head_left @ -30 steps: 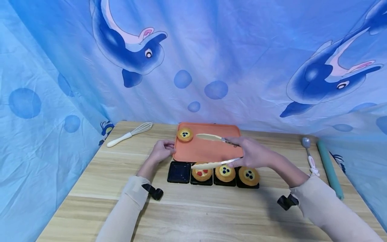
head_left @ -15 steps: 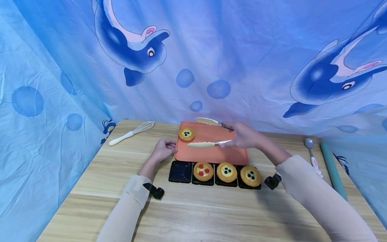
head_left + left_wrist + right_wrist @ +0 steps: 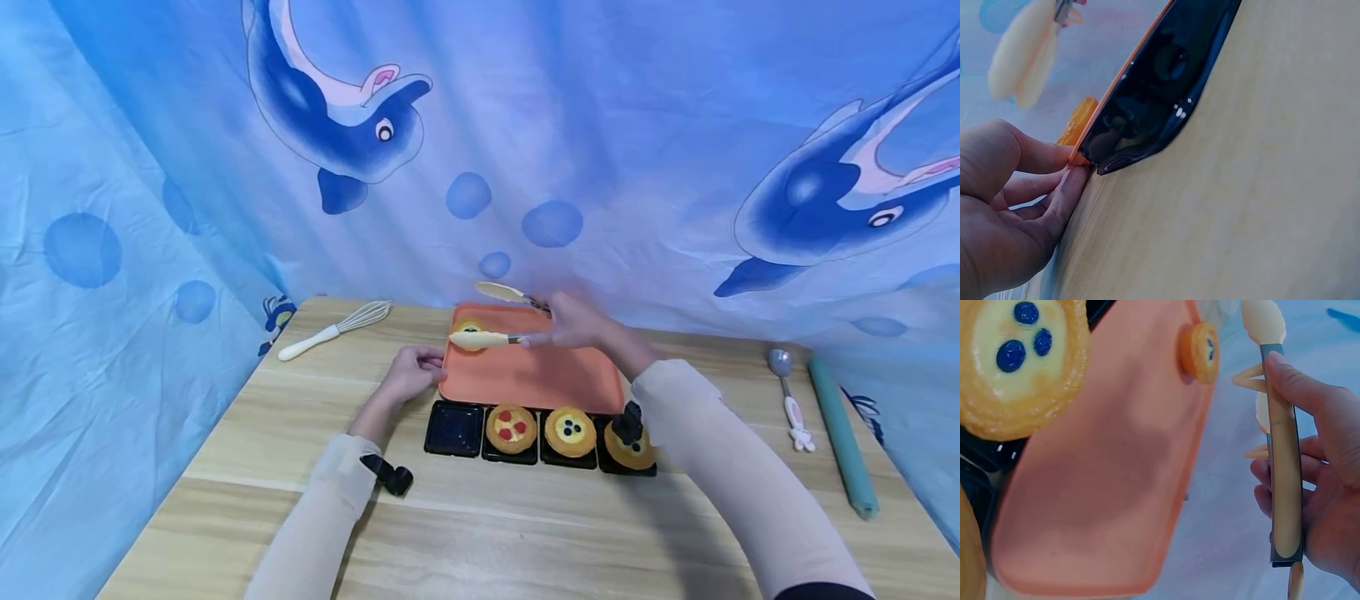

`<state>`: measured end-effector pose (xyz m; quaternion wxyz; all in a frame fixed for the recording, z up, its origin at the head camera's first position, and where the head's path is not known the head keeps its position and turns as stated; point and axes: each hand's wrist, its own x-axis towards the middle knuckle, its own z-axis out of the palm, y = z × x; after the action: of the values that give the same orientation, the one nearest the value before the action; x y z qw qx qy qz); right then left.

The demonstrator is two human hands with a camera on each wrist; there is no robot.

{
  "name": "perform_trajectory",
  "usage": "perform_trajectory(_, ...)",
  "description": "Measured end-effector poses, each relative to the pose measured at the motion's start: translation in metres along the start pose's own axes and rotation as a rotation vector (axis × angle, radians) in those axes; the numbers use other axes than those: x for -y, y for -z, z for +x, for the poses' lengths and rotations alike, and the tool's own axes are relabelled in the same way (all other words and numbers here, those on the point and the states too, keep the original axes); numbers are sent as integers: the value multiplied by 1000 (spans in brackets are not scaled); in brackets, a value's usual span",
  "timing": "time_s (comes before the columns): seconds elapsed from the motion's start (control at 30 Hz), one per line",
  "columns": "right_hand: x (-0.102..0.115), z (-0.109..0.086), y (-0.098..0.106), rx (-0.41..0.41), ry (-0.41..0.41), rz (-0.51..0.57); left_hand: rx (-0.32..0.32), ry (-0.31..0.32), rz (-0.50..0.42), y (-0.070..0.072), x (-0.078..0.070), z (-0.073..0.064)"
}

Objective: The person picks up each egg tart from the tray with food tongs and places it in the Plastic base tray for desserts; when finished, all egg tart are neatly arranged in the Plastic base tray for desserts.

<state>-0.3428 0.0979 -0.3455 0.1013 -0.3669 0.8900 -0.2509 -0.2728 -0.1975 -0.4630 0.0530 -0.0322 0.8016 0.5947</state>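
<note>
My left hand pinches the left edge of an orange tray between thumb and fingers, which the left wrist view shows close up. My right hand grips cream-tipped tongs, held above the tray with their two arms spread apart. On the tray's far left corner sits an egg tart with blueberries. One tong arm overlaps this tart in the head view. Nothing is between the tong tips.
Along the tray's near side runs a row of black square dishes. The leftmost dish is bare; beside it are a strawberry tart and two blueberry tarts. A whisk lies left; a scoop and green rolling pin lie right.
My right hand has carried the spread tongs away from the dishes, back and left over the tray toward the tart there. My left hand stays at the tray's edge.
</note>
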Motion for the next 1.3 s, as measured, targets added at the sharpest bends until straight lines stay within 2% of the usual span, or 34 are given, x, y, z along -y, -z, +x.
perform_trajectory(0.23,-10,13,-19,76,-88,69,-9,-15,-5,-3,0,1)
perform_trajectory(0.37,-14,15,-29,104,-116,62,-9,-23,-3,-2,1,1)
perform_trajectory(0.83,-19,18,-41,66,-104,-77,-18,4,12,-1,2,2)
perform_trajectory(1.3,-17,18,-32,40,-82,-57,-13,-9,8,-1,3,4)
